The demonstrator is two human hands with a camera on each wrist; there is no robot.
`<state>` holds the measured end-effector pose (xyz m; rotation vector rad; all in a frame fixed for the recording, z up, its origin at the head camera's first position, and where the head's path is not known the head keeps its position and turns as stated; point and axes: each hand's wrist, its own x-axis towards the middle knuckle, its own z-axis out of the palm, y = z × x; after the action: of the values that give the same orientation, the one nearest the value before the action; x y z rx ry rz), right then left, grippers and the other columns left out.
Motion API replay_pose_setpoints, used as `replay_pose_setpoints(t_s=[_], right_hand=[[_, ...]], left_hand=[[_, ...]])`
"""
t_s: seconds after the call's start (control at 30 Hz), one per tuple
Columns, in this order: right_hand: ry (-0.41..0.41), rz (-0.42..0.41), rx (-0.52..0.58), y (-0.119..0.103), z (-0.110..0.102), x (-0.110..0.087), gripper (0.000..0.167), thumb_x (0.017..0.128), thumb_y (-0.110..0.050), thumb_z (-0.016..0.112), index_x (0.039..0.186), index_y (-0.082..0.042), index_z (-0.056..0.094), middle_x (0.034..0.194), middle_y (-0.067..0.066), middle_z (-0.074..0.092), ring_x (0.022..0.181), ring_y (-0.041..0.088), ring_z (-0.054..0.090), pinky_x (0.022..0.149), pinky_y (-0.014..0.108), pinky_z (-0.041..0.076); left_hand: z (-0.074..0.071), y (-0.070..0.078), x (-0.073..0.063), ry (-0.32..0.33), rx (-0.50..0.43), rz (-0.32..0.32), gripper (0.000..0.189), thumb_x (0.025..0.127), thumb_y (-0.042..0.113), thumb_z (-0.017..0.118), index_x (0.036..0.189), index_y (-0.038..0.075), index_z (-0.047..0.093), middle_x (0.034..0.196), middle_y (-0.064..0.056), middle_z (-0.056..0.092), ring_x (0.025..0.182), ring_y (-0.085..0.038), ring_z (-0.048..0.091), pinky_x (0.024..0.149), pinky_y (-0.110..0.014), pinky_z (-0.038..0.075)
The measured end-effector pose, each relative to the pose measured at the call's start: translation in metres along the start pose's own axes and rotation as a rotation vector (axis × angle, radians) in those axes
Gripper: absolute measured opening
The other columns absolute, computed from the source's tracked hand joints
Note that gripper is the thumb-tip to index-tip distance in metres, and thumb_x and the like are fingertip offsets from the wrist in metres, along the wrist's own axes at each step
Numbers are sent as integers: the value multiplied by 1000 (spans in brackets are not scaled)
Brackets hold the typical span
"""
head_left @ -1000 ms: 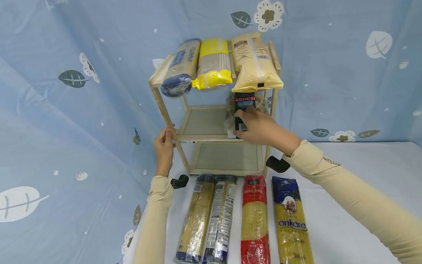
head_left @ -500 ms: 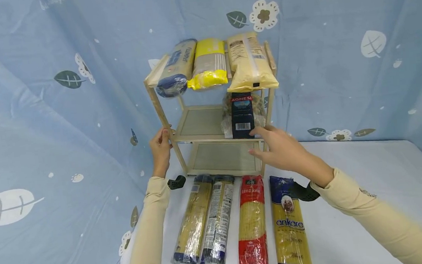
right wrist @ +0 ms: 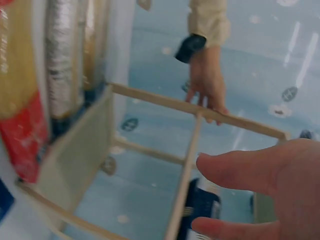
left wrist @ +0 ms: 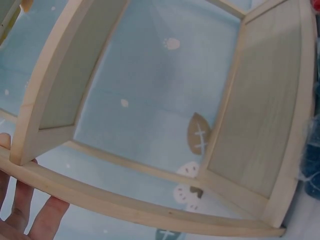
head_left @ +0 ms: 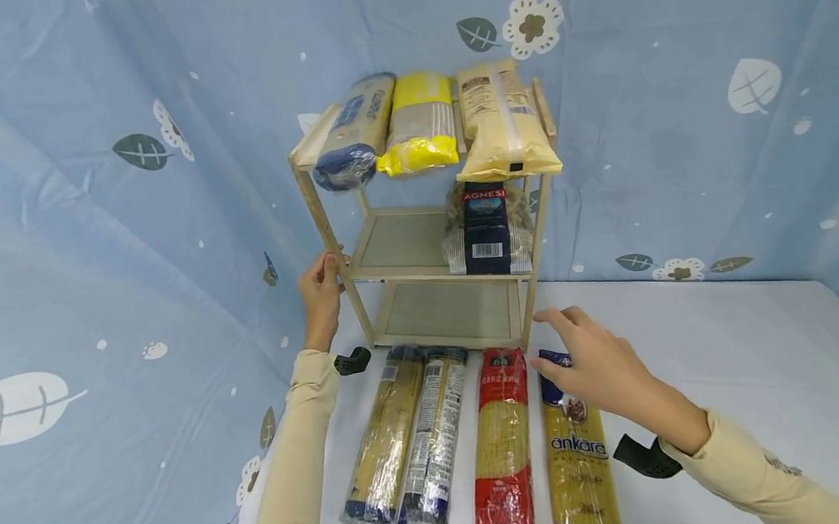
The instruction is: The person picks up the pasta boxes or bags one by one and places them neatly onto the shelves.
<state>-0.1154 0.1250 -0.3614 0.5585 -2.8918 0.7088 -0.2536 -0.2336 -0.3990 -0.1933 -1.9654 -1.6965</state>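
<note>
My left hand [head_left: 320, 297] grips the left front post of a wooden three-tier shelf [head_left: 439, 272]; the left wrist view shows the fingers [left wrist: 46, 216] behind that post [left wrist: 125, 202]. Nothing is in my right hand [head_left: 599, 363], whose thumb and fingers are spread apart. It hovers at the top end of an Ankara spaghetti pack [head_left: 583, 481], overlapping it in the head view. On the middle tier, at the right, stands a dark-labelled Agnesi pasta bag [head_left: 486, 227]. The right wrist view has the thumb [right wrist: 235, 167] in front of the shelf frame.
Three bags lie on the top tier: a blue-ended one [head_left: 356, 134], a yellow one [head_left: 422, 124] and a cream one [head_left: 505, 121]. In front of the shelf lie a red spaghetti pack [head_left: 501, 446] and two clear-wrapped packs [head_left: 386, 440]. A patterned blue curtain [head_left: 679, 148] hangs behind.
My right hand has let go of the Agnesi bag and moved down and right, away from the shelf to the Ankara pack. The bag stays on the middle tier. My left hand keeps its grip.
</note>
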Motion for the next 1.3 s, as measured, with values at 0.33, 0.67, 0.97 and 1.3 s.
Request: replay_pose_setpoints(t_s=[0.33,0.67,0.97,1.3], right_hand=[[-3,89,22,17,31,-35,66,82,-31,74,136,-7,44,125,29,47,83,36,62,41,25,42],[-123,238,5,32,64,-67,78,80,-49,72,138,-8,40,129,30,42,89,38,58,42,28,42],[-184,343,-23,48,100,-90,86,78,-59,68,141,-8,38,122,34,41,88,40,57,45,40,47],[-193,411,-57,62,144,-96,108,66,-73,67,142,-3,32,107,38,40,70,32,53,40,36,43]], left_hand=[[3,0,0,4,7,-4,33,102,21,45,123,3,63,111,-25,63,101,-33,60,78,-56,51],[4,-1,0,-22,-10,-1,34,102,20,44,124,0,61,113,-27,61,102,-37,58,79,-60,49],[1,-2,-1,7,-16,-21,33,102,19,44,121,-1,63,111,-27,62,102,-36,58,78,-56,51],[0,-4,1,14,-32,-9,32,101,20,45,118,2,65,105,-24,63,96,-29,60,78,-51,53]])
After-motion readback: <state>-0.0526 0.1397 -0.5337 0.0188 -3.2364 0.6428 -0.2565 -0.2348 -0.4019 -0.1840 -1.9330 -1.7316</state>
